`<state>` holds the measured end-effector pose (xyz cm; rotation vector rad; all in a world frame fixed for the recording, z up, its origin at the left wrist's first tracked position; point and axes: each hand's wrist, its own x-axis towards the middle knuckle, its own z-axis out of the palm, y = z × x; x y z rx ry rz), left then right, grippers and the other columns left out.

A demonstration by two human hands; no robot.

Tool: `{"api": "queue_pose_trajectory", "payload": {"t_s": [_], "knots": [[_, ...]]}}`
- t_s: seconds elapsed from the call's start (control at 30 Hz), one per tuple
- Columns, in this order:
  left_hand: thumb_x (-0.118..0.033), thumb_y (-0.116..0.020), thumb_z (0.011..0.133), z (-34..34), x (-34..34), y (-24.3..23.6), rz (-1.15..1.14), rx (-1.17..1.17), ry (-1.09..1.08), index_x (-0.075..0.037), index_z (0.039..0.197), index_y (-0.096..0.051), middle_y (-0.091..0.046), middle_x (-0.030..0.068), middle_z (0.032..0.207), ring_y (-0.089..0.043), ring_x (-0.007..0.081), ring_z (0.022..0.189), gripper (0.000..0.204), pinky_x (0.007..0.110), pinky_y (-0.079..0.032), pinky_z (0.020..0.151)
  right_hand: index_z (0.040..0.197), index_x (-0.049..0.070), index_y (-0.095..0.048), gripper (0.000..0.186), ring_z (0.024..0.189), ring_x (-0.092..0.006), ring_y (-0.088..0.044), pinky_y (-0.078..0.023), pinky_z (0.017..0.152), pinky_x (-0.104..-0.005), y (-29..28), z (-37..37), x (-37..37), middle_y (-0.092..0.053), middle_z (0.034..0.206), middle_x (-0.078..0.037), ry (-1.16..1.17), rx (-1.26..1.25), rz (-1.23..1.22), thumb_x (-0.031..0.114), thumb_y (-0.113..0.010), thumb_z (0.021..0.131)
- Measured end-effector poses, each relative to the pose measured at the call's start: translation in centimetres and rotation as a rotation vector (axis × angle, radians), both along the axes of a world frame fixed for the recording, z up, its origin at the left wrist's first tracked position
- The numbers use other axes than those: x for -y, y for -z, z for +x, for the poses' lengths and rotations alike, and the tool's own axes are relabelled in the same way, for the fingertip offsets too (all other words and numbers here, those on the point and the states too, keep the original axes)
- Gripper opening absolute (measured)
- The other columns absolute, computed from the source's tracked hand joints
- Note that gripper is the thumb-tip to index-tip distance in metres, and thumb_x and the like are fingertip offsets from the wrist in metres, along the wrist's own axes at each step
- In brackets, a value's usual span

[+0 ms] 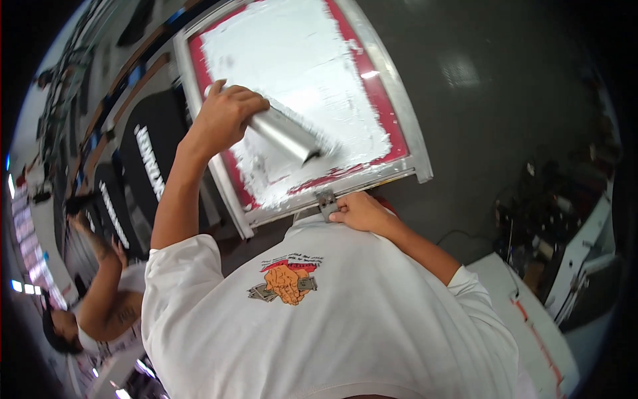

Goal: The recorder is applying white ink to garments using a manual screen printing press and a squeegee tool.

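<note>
My left hand (229, 116) is closed around one end of a silver metal squeegee (284, 133). The squeegee slants over the screen printing frame (409, 133), its far end low over the white ink (286, 60). Thick ink covers most of the mesh, with a red border (373, 90) showing around it. At the frame's near edge, close to my shirt, my right hand (362, 211) has its thumb and fingers pressed on a grey metal clamp (326, 205). Part of the clamp is hidden by the fingers.
On the left stand black printing platens (156, 149) with white lettering. Another person (106, 286) works there with raised arms. Grey floor (478, 133) lies on the right, and a light-coloured board with a red strip (531, 326) is at the lower right, near dark clutter (531, 219).
</note>
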<state>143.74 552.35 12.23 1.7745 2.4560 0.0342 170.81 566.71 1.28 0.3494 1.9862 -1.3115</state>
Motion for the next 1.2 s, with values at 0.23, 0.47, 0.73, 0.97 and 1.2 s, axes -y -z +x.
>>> {"api": "queue_pose_trajectory", "payload": {"t_s": [0.23,0.47,0.73,0.97,1.2], "knots": [[-0.019,-0.070,0.070,6.3,5.8,-1.6,0.163,0.324,-0.941,0.001,0.101,-0.062,-0.065,0.0222,0.085,-0.065,0.0360,0.082,0.038,0.038,-0.050,0.073,0.084,0.000,-0.068,0.029,0.070,-0.0321,-0.063,-0.048,0.068,-0.0392,1.1,-0.1,-0.4,-0.066,0.074,-0.017,-0.043,-0.090,-0.118,0.028,-0.067,0.078],[-0.023,-0.067,0.069,9.0,5.2,2.3,0.126,0.238,-1.405,0.002,0.100,-0.063,-0.065,0.0239,0.096,-0.064,0.0365,0.093,0.040,0.040,-0.050,0.081,0.077,0.002,-0.068,0.029,0.069,-0.0316,-0.064,-0.049,0.067,-0.0416,2.1,-0.1,-0.1,-0.064,0.069,-0.016,-0.086,-0.140,-0.054,0.031,-0.068,0.076],[-0.020,-0.059,0.070,10.8,-1.6,2.7,-0.111,0.081,-1.410,0.003,0.098,-0.063,-0.063,0.0266,0.101,-0.061,0.0411,0.096,0.036,0.043,-0.048,0.086,0.068,0.006,-0.069,0.027,0.067,-0.0295,-0.065,-0.050,0.065,-0.0405,2.7,-0.2,-0.2,-0.064,0.066,-0.014,-0.075,-0.186,-0.095,0.031,-0.069,0.074],[-0.018,-0.059,0.069,10.8,-2.8,3.1,-0.032,0.155,-1.410,0.006,0.093,-0.064,-0.063,0.0289,0.096,-0.062,0.0419,0.093,0.034,0.043,-0.049,0.085,0.067,0.005,-0.068,0.028,0.068,-0.0311,-0.065,-0.050,0.067,-0.0410,2.5,-0.1,0.0,-0.065,0.065,-0.015,-0.099,-0.199,-0.064,0.032,-0.070,0.074],[-0.023,-0.069,0.065,6.9,0.1,2.0,0.187,0.184,-1.441,0.007,0.094,-0.064,-0.066,0.0239,0.090,-0.067,0.0339,0.085,0.042,0.039,-0.052,0.075,0.078,0.003,-0.069,0.030,0.078,-0.0343,-0.065,-0.050,0.072,-0.0432,2.4,-0.3,-0.3,-0.066,0.077,-0.018,-0.145,-0.190,-0.038,0.033,-0.068,0.077]]}}
